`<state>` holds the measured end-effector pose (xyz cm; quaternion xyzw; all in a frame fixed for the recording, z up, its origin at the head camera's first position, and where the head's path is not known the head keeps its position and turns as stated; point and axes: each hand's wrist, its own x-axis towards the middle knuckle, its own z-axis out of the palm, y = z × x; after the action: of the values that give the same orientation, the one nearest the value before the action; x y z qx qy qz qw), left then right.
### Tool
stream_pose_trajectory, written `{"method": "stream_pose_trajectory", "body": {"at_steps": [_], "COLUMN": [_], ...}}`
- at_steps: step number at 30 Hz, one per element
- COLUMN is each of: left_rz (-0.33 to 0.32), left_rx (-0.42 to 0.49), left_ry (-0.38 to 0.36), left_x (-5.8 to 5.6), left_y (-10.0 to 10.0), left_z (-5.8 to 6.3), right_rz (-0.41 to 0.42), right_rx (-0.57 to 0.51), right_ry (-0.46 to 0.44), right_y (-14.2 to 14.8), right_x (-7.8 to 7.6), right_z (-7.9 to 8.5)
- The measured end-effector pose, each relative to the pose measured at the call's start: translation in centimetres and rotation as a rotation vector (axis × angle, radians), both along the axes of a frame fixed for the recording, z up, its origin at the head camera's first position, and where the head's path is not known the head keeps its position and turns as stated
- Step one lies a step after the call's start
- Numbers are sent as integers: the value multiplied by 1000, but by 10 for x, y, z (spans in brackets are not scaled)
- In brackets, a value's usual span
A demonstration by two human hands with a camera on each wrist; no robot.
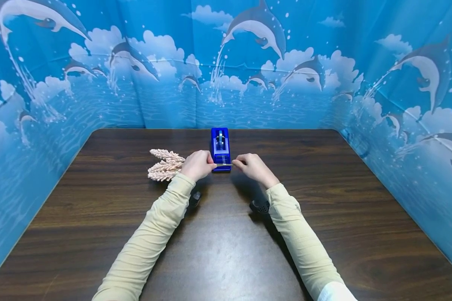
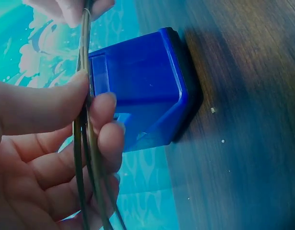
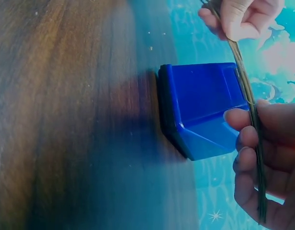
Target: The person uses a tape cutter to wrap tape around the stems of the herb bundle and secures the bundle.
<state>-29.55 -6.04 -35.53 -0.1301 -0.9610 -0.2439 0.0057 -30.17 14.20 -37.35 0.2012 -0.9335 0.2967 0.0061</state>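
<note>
My left hand [image 1: 197,165] pinches a bundle of thin brownish-green stems [image 2: 85,43] between thumb and fingers. Pale pink flower sprays [image 1: 165,166] stick out to the left behind that hand. Toward the other end, my right hand [image 1: 254,168] pinches the same stems [image 3: 248,86], which run sideways between the two hands. A thin band loops around them in the right wrist view. Directly behind the stems stands a blue tape dispenser [image 1: 220,146], its front close to them. A roll of tape [image 1: 220,140] sits in its top.
Both hands work over a dark wood-grain table [image 1: 109,217]. A blue dolphin-print curtain [image 1: 165,96] encloses its back and sides. Black wrist devices [image 1: 260,206] hang under the forearms. Small pale specks [image 2: 214,110] lie on the wood near the dispenser.
</note>
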Motion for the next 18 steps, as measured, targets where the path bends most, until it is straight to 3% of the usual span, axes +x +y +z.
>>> {"method": "stream_pose_trajectory", "body": {"at_steps": [6, 12, 18], "left_rz": [-12, -30, -31], "left_rx": [41, -37, -70], "left_ry": [-20, -41, 4], "left_x": [0, 0, -2], "left_y": [1, 6, 7], "left_z": [2, -2, -4], "right_rz": [-16, -25, -22], "right_rx": [-10, -17, -15], "right_ry": [24, 65, 98], "right_y": [0, 0, -3], "right_x": [-1, -1, -2], "right_z": [-2, -3, -5]}}
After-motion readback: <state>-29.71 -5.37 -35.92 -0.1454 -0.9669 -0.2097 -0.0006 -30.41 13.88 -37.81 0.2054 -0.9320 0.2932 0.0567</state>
